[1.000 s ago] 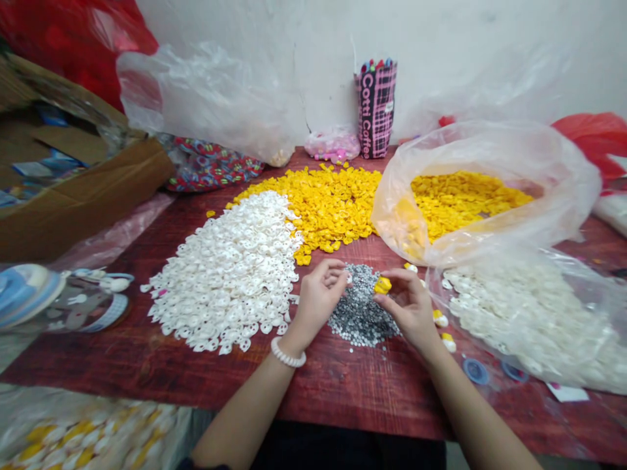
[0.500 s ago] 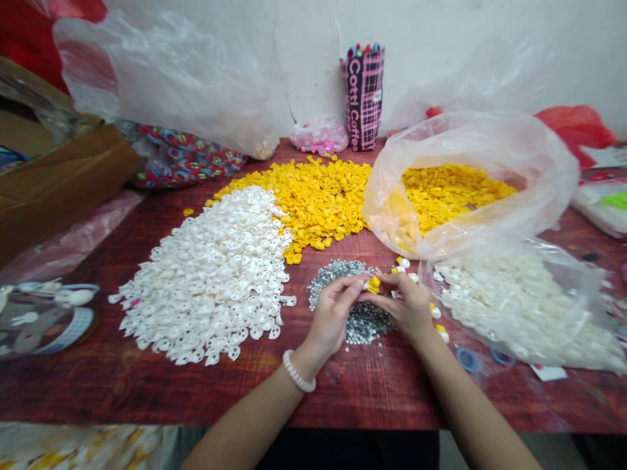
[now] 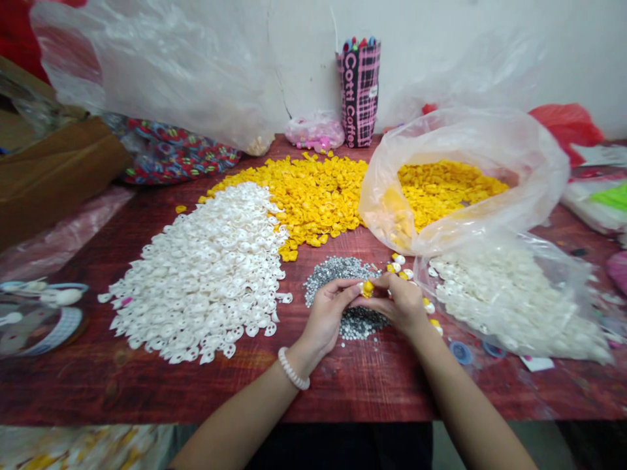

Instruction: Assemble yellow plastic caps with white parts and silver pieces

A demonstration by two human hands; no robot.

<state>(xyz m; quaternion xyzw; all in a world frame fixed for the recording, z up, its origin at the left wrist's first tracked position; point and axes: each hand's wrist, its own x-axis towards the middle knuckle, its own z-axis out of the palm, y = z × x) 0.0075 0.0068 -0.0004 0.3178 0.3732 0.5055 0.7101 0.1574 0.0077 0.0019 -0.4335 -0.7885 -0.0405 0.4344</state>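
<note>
Between my hands is a small yellow-and-white plastic piece (image 3: 367, 288), partly hidden by the fingers. My left hand (image 3: 327, 314) pinches it from the left, and my right hand (image 3: 404, 305) has its fingers closed on the right side. Below them lies a heap of tiny grey discs (image 3: 326, 271). A broad pile of flat white plastic pieces (image 3: 206, 274) with holes spreads to the left. Behind it curves a pile of yellow plastic pieces (image 3: 318, 196). Several joined yellow-and-white pieces (image 3: 399, 260) lie beside and beyond my right hand.
An open clear bag (image 3: 382, 176) of yellow pieces stands at the back right, with a bag of white pieces (image 3: 514, 307) in front. A plaid bag (image 3: 360, 94) stands by the wall. At left are a cardboard box (image 3: 63, 176) and a clear pouch (image 3: 44, 320).
The view has shifted slightly, so most things sit a little further left. Both hands stay together on the yellow-and-white piece, which has turned a little in the fingers.
</note>
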